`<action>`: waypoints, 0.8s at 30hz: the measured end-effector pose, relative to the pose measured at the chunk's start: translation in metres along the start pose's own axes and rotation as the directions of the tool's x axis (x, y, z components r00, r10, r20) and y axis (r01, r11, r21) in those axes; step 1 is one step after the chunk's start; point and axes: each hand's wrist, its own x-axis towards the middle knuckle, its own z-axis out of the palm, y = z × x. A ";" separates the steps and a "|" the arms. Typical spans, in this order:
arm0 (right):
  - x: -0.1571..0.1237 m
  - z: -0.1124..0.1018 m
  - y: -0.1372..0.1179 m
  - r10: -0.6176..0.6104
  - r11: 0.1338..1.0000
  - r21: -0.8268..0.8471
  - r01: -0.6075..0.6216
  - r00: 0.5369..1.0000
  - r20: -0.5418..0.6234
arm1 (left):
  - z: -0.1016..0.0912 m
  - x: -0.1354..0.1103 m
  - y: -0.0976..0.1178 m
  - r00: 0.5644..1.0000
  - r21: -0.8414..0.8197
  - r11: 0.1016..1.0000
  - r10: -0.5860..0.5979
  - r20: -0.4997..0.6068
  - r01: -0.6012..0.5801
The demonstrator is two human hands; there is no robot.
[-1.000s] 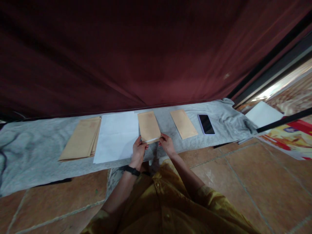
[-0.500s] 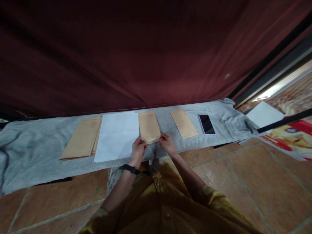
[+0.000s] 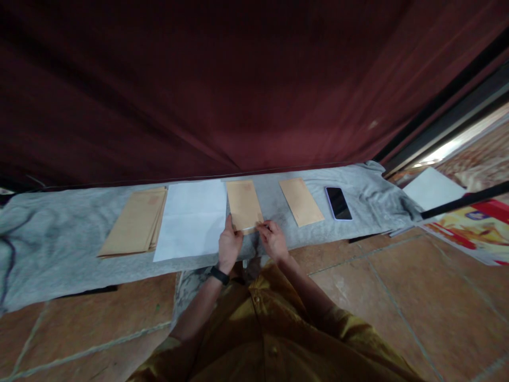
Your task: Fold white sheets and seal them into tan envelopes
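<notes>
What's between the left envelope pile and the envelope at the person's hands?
White paper, lying flat on the grey cloth, with the envelope pile on its left and the middle envelope on its right. Shows in the head view.

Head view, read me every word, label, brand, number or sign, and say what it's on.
No text is readable.
Red-and-yellow printed item: blue logo, too blurred.
Brown envelope pile: reddish mark, too blurred.
Middle brown envelope: faint mark, too small.
Phone: dark screen, no text visible.
</notes>
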 end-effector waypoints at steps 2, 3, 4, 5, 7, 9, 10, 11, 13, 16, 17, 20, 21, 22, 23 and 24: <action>-0.001 -0.001 0.002 -0.021 0.999 -0.028 0.022 0.999 0.036 | -0.002 -0.006 0.004 0.993 0.329 0.938 0.114 0.005 -0.110; -0.001 -0.002 0.002 -0.024 0.999 -0.040 0.026 0.999 0.046 | -0.002 -0.009 0.006 0.989 0.451 0.881 0.144 0.024 -0.139; -0.001 -0.002 0.002 -0.028 0.998 -0.053 0.031 0.998 0.054 | -0.002 -0.011 0.008 0.985 0.545 0.822 0.164 0.048 -0.164; -0.001 -0.003 0.002 -0.035 0.997 -0.068 0.039 0.998 0.061 | -0.002 -0.013 0.010 0.980 0.614 0.766 0.185 0.074 -0.191; 0.000 -0.004 0.001 -0.054 0.993 -0.104 0.061 0.996 0.076 | -0.003 -0.014 0.011 0.962 0.692 0.675 0.245 0.119 -0.258; 0.001 -0.006 0.000 -0.074 0.985 -0.148 0.088 0.993 0.096 | -0.003 -0.012 0.010 0.936 0.726 0.607 0.315 0.156 -0.325; 0.001 -0.006 0.000 -0.084 0.981 -0.164 0.101 0.991 0.107 | -0.003 -0.011 0.009 0.924 0.732 0.583 0.341 0.175 -0.353; 0.001 -0.007 -0.001 -0.093 0.978 -0.176 0.113 0.989 0.117 | -0.003 -0.009 0.008 0.913 0.732 0.566 0.357 0.197 -0.379; 0.000 -0.007 -0.001 -0.108 0.972 -0.193 0.133 0.985 0.131 | -0.003 -0.005 0.004 0.898 0.718 0.553 0.364 0.248 -0.422; -0.002 -0.005 0.000 -0.117 0.965 -0.220 0.141 0.986 0.116 | -0.005 0.001 0.000 0.879 0.690 0.549 0.363 0.310 -0.471; -0.003 -0.004 0.000 -0.121 0.963 -0.230 0.144 0.986 0.112 | -0.006 0.003 -0.001 0.873 0.684 0.547 0.366 0.323 -0.482; -0.004 -0.003 0.000 -0.131 0.955 -0.252 0.158 0.984 0.121 | -0.010 0.009 -0.001 0.860 0.672 0.540 0.371 0.349 -0.506; -0.004 -0.003 -0.001 -0.133 0.952 -0.258 0.163 0.982 0.131 | -0.012 0.010 0.000 0.858 0.669 0.540 0.371 0.356 -0.511; -0.004 -0.003 -0.001 -0.133 0.951 -0.262 0.166 0.981 0.139 | -0.013 0.012 0.001 0.855 0.665 0.540 0.370 0.363 -0.516; -0.005 -0.004 -0.001 -0.131 0.951 -0.263 0.165 0.981 0.143 | -0.015 0.013 0.002 0.853 0.661 0.541 0.368 0.369 -0.520; -0.005 -0.004 -0.002 -0.129 0.951 -0.261 0.163 0.981 0.144 | -0.016 0.014 0.003 0.852 0.658 0.542 0.367 0.374 -0.522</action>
